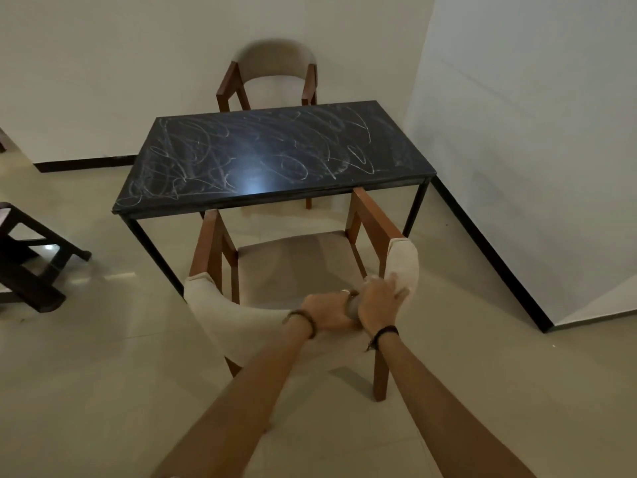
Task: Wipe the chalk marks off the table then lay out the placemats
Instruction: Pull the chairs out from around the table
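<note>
The black table (275,188) stands ahead, with white chalk scribbles (213,157) over most of its top. A wooden chair with a curved beige backrest (220,315) stands in front of it, facing the table. Both of my hands meet at the right part of that backrest. My left hand (327,313) curls its fingers round a small grey thing (353,307), which looks like a rolled cloth. My right hand (379,303) grips the top of the backrest beside it, fingers over the fabric. No placemats are in view.
A second chair (275,77) stands behind the table against the wall. A dark wooden piece of furniture (31,257) sits on the floor at the left. A white wall with a black skirting (489,257) runs close along the table's right side.
</note>
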